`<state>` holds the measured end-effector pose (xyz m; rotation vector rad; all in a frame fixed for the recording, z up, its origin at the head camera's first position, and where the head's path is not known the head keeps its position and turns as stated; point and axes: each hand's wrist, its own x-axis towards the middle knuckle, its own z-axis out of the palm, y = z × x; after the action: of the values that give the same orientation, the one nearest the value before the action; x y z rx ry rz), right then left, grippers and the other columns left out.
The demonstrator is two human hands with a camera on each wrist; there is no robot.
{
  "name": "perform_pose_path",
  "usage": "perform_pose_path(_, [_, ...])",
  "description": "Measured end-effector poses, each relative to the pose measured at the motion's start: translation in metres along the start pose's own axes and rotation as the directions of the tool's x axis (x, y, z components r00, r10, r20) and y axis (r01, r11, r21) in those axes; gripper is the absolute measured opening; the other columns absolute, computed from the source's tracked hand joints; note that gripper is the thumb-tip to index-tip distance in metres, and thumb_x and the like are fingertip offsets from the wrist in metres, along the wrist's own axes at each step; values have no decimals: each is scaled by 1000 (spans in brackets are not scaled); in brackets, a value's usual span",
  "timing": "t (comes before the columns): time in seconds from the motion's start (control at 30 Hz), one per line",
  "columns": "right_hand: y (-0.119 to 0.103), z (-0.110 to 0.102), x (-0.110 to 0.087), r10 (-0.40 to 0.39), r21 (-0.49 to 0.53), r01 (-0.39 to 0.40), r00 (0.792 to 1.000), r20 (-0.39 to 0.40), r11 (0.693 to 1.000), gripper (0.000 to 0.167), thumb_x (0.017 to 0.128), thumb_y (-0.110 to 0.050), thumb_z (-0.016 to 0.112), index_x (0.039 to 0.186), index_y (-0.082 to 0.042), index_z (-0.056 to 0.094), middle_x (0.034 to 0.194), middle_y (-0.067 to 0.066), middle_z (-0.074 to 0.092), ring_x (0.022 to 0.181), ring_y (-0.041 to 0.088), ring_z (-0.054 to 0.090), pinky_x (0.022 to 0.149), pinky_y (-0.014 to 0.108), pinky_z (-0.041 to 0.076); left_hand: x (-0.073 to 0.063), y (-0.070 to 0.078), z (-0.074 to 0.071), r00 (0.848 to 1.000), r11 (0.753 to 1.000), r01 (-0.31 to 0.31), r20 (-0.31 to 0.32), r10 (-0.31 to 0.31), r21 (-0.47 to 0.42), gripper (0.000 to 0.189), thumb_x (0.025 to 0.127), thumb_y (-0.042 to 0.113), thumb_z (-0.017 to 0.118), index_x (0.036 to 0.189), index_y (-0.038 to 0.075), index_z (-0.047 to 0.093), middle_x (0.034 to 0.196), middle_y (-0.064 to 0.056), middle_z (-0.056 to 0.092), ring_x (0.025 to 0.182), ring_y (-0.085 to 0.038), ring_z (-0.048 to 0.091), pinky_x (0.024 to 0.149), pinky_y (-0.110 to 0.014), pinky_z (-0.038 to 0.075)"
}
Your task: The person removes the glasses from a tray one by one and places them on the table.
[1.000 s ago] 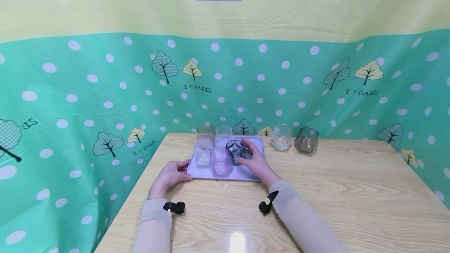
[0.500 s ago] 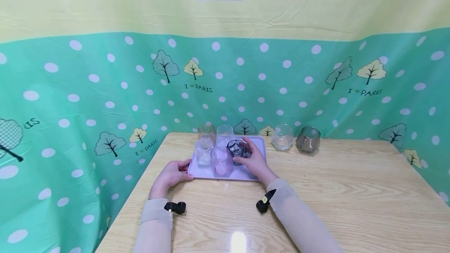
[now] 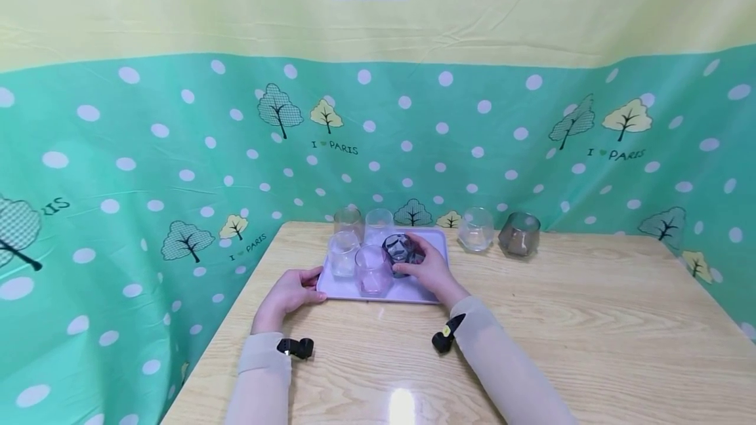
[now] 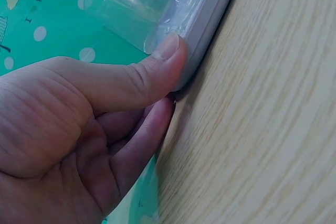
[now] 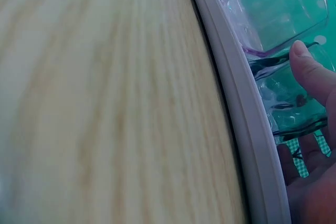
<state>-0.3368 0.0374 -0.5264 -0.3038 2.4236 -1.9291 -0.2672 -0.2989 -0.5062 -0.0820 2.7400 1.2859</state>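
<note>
On a pale lilac tray (image 3: pixel 422 291) stand several drinking glasses. My left hand (image 3: pixel 288 294) pinches the tray's near left corner; in the left wrist view the thumb (image 4: pixel 165 59) lies on the rim, with fingers at the underside. My right hand (image 3: pixel 434 271) holds a clear glass with dark markings (image 3: pixel 398 248) on the tray's right half, thumb on the near side. Just left of it is a pinkish glass (image 3: pixel 373 271). A clear faceted glass (image 3: pixel 342 256) stands further left. Behind are an amber-tinted glass (image 3: pixel 348 220) and another clear glass (image 3: pixel 379 225).
Right of the tray, at the table's back, stand a clear glass (image 3: pixel 476 229) and a smoky grey-brown glass (image 3: pixel 520 235). The wooden table (image 3: pixel 561 320) ends at a green dotted curtain (image 3: pixel 490 130) behind and on the left.
The head view has shifted slightly. Both hands stay where they were on the tray corner and the dark-marked glass; the right forearm shifts only slightly.
</note>
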Motion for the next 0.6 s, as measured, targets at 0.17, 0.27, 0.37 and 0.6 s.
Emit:
perform_pose_path(0.17, [1,-1,1,7,24,-7,1000,19,1000,87,83,-14,94,158,-9,51,155,17,56,143,36,51,121,49,40,1,-1,0,1000,1000,-1,0,1,-3,79,83,13,93,153,6,58,138,-19,70,129,-31,62,117,-54,42])
perform_pose_path(0.27, [2,-2,1,2,34,-3,999,32,999,86,84,-11,93,158,-6,49,155,20,55,142,37,52,121,49,40,1,-2,0,1000,1000,-3,-5,3,0,78,83,13,93,153,6,58,138,-19,70,129,-31,61,118,-55,42])
perform_pose_path(0.37, [4,-3,1,2,30,-4,999,42,1000,86,85,-10,92,158,-4,48,156,21,53,141,39,53,120,50,41,2,-4,0,1000,1000,0,-4,0,-5,79,83,13,93,153,6,58,137,-19,70,130,-31,61,118,-54,42])
perform_pose_path(0.6, [6,-5,1,20,-8,-19,999,45,1000,89,84,-13,92,159,-2,47,159,23,51,142,41,53,120,49,42,2,-3,0,1000,1000,-14,1,14,5,79,83,14,93,153,6,57,138,-20,69,131,-34,61,118,-56,41])
